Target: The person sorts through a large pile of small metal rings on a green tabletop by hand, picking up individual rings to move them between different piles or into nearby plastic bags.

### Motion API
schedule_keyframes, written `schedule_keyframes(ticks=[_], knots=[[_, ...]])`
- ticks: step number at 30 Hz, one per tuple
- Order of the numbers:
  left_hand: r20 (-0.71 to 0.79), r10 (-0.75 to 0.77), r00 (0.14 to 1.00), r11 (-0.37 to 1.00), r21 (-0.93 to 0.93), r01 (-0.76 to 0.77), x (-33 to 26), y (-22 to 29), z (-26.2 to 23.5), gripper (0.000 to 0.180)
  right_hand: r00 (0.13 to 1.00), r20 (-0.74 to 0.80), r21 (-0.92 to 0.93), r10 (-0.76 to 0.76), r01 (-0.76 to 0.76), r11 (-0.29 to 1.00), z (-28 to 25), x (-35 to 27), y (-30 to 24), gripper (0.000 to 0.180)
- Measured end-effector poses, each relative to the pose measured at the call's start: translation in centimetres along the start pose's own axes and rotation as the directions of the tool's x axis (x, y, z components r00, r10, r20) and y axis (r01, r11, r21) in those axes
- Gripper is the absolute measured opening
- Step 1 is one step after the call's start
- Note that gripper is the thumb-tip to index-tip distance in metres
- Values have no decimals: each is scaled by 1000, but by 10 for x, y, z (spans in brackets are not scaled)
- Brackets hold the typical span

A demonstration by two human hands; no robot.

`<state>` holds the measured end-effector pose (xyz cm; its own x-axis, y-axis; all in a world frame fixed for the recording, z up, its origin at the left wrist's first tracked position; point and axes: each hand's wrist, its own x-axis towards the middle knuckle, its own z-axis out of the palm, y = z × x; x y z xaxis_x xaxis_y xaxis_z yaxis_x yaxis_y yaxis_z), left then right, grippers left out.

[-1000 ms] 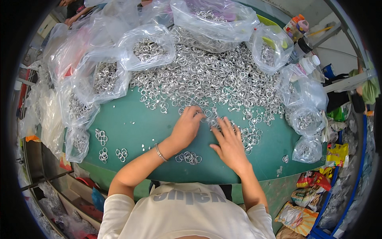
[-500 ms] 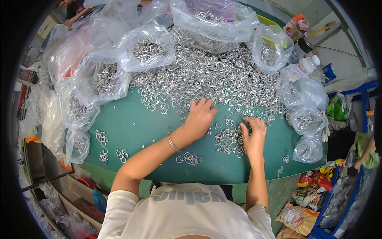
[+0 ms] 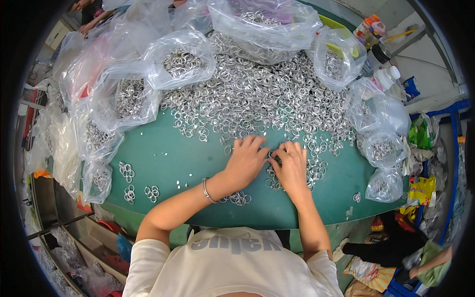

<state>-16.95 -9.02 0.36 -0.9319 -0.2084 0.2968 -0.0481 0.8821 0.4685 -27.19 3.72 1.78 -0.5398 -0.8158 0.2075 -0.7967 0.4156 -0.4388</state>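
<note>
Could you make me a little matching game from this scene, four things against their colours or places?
Column one:
1. right hand
2. large ring heap
3. bracelet
4. tabletop

Column two:
A. green
B. around the left wrist
C. loose rings showing on both sides of it
D. farther out than the left hand, among plastic bags

Pairs: 1-C, 2-D, 3-B, 4-A

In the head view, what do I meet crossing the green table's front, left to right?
Lower left clear bag, small ring clusters, silver bracelet, left hand, right hand, small ring clump, lower right clear bag.
</note>
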Motion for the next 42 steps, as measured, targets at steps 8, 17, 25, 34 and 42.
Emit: schedule_keyframes(ticks=[8, 17, 25, 34, 42], knots=[[-17, -139, 990, 879, -463, 116, -11, 4, -26, 26, 940, 142, 712, 312, -316, 627, -14, -32, -14, 5], [398, -259, 880, 270, -845, 462, -27, 15, -32, 17, 832, 452, 864, 321, -498, 75, -7, -50, -17, 14], [157, -515, 842, 534, -710, 459, -64, -10, -60, 14, 960, 42, 515, 277, -259, 817, -20, -46, -32, 17], [-394, -656, 644, 752, -268, 602, -161, -66, -130, 14, 997, 16, 13, 79, -79, 997, 1, -60, -21, 48], [-601, -693, 398, 575, -128, 808, -225, -134, -158, 10, 993, 4, -35, 119, -119, 992, 2, -58, -18, 44]])
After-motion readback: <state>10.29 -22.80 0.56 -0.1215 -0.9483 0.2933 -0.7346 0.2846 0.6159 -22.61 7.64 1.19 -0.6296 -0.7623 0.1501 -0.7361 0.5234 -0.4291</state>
